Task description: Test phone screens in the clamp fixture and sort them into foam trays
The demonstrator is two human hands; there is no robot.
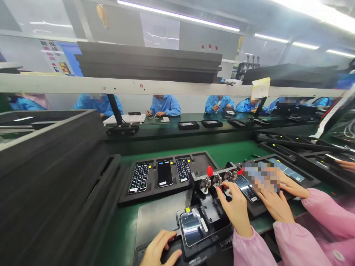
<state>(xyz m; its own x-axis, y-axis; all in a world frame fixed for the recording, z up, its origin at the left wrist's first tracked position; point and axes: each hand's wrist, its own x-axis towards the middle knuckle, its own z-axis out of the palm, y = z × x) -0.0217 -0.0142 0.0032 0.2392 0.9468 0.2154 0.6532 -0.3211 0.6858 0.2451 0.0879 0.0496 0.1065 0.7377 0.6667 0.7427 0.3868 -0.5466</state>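
Observation:
A phone (193, 226) lies screen up in a black fixture (215, 210) with metal toggle clamps (205, 184) and red handle tips. My left hand (162, 247) is beside the fixture's lower left edge, fingers apart and bent, holding nothing that shows. My right hand (235, 203) is at the clamps, its fingers bent round a clamp handle whose tip is mostly hidden. Behind the fixture, a black foam tray (152, 195) holds several phones, among them one with a dark screen (164, 173).
A co-worker's hands (277, 205) in pink sleeves are close on the right, over another tray with phones (246, 188). Stacked black foam trays (55, 184) rise on the left. Across the bench, people in blue (169, 105) sit behind a dark conveyor (166, 129).

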